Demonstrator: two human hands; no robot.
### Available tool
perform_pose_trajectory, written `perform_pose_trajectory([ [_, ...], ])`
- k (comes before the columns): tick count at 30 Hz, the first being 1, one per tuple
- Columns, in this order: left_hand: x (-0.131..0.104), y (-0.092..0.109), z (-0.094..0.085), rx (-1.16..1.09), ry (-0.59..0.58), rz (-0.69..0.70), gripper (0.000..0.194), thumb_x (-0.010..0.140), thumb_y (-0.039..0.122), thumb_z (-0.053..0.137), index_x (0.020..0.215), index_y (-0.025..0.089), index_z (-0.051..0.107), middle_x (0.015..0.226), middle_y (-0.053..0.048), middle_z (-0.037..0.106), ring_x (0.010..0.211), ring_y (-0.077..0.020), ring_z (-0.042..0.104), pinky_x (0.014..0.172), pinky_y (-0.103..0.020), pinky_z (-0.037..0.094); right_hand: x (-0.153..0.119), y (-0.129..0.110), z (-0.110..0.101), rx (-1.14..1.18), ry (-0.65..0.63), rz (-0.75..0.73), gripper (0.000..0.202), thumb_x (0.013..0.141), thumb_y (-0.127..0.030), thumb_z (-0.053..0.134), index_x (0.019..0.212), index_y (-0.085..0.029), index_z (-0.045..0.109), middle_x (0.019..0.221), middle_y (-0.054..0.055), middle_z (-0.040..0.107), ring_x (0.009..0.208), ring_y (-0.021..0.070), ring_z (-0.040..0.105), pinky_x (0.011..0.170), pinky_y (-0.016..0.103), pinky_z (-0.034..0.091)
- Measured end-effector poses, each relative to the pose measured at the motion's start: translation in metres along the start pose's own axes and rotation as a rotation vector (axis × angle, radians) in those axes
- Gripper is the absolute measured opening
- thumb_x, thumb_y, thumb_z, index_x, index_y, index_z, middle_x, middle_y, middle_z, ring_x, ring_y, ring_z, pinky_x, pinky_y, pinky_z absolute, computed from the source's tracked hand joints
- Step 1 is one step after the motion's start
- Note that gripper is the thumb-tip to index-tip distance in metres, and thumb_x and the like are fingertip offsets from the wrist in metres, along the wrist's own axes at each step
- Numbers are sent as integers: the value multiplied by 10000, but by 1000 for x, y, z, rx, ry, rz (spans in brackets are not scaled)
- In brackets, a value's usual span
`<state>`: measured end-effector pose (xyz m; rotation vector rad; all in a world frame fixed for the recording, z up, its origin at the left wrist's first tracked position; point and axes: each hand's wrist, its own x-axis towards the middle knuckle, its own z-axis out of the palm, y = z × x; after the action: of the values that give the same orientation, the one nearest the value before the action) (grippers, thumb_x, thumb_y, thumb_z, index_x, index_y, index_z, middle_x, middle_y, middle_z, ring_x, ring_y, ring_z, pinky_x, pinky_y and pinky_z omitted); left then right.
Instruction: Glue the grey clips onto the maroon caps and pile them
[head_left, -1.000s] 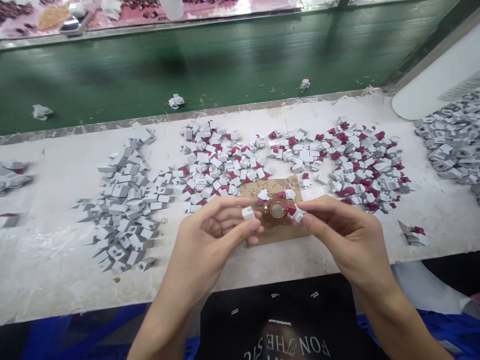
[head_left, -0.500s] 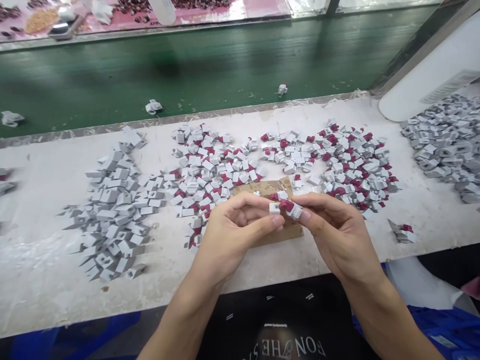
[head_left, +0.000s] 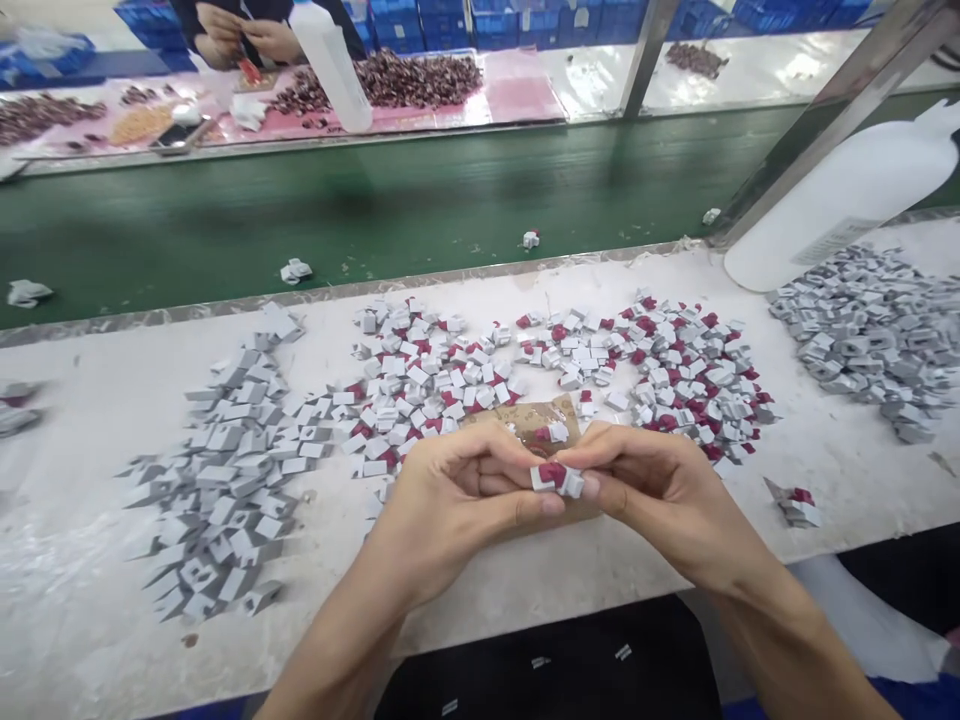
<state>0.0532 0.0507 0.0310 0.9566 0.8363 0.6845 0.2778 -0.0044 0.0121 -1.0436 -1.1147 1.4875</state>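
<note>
Hands: two; left hand [head_left: 454,505] pinching one block [head_left: 541,482], right hand [head_left: 667,500] pinching one red-tipped piece [head_left: 572,485]
Held parts: touching each other, above the card
Card: one [head_left: 517,413], partly hidden, toward the surface's [head_left: 337,640] near edge
Plain heaps: two [head_left: 232,470], uncountable, left of the card and at far right
Mixed heaps: uncountable [head_left: 690,390], between card and far edge, spreading sideways
Belt: one [head_left: 420,200], along the far edge; four bits [head_left: 295,271] visible
Bottles: two; one [head_left: 840,205] by the far edge, another [head_left: 334,70] beyond the belt
</note>
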Motion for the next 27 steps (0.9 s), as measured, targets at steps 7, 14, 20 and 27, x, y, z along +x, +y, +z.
perform_pose_trajectory([
  [7,46,40,-34,374,154,145,276,818,234,1040,1027,239,860,860,-21,862,746,-199,849,717,-288,709,94,-35,-18,-497,-102,23,390,1076,-369,875,1461,-307,878,1337,91,903,1169,278,885,977,444,770],
  [14,184,70,-70,919,612,169,145,977,122,856,1106,170,809,1144,-138,869,1070,-267,849,989,-398,690,279,-31,-26,-1130,144,-47,396,1130,-193,768,1527,-195,773,1699,171,675,1446,328,736,1254,563,615],
  [20,254,71,-69,1082,643,64,296,1111,320,822,1365,173,782,1425,-130,798,1309,-306,781,1145,-548,665,301,-29,-26,-1215,166,-70,238,1095,-325,813,1281,-179,841,1363,155,841,1275,336,799,1138,539,659],
  [27,261,68,-52,1221,592,-6,402,1142,429,782,1468,195,751,1562,-152,733,1388,-332,739,1175,-579,643,194,-57,-50,-1058,191,-92,324,903,-514,775,1069,-259,888,1049,130,911,924,376,875,785,488,694],
])
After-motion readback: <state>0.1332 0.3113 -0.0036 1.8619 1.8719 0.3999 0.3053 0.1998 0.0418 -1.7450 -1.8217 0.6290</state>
